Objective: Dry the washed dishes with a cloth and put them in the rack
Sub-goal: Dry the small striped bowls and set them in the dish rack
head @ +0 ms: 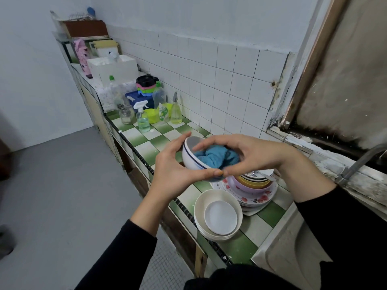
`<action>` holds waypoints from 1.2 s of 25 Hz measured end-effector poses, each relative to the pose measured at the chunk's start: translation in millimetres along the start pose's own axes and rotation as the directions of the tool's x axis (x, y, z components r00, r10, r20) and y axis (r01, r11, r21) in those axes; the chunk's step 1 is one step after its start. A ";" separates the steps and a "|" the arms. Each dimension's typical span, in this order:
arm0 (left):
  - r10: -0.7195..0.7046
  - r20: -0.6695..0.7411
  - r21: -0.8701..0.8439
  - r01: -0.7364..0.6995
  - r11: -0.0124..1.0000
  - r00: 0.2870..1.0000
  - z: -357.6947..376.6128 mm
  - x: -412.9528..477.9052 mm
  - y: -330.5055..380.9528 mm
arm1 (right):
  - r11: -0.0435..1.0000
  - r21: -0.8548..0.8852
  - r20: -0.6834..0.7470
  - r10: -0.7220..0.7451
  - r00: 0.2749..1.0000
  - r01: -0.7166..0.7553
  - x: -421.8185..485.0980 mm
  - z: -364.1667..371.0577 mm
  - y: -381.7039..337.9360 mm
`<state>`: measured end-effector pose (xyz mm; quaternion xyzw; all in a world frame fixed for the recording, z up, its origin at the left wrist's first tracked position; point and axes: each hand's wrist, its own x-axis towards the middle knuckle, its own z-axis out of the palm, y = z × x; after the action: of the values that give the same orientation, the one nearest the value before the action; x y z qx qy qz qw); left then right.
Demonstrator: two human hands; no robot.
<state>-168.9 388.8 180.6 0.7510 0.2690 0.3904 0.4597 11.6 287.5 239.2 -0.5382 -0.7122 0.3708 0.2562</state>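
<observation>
My left hand point(178, 164) grips a white bowl with a blue rim line point(191, 159), tilted above the counter, thumb under the rim and fingers behind it. A blue cloth point(215, 156) is bunched inside the bowl, and my right hand point(251, 152) holds it there with curled fingers. Below the bowl stands a stack of coloured bowls on flowered plates point(254, 190). Several cream bowls point(217, 214) are nested near the counter's front edge. A wire rack point(80, 16) sits on top of the far shelf.
Spray bottles, soap bottles, a jar and a green cup point(151, 115) crowd the green-checked counter point(146, 141) further along. A steel sink point(293, 248) and tap point(360, 162) lie at the right. The grey floor is at the left.
</observation>
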 end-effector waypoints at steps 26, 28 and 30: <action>-0.157 0.305 -0.581 0.314 0.751 0.939 20.3 2.1 -7.3 | 0.843 0.373 -0.922 0.382 0.055 0.388 -24.3 10.0 19.8; -0.203 0.247 -0.550 0.310 0.776 0.948 24.1 2.1 -5.1 | 0.925 0.210 -0.978 0.194 0.081 0.317 -30.3 25.8 9.7; -0.209 0.239 -0.547 0.309 0.778 0.948 31.2 0.5 3.1 | 0.988 -0.044 -0.969 -0.078 0.234 0.147 -18.9 55.9 2.0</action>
<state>-142.5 372.8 175.0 0.5608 0.1997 0.3230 0.7357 -24.5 255.6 205.1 -0.5922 -0.4296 -0.0383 0.6806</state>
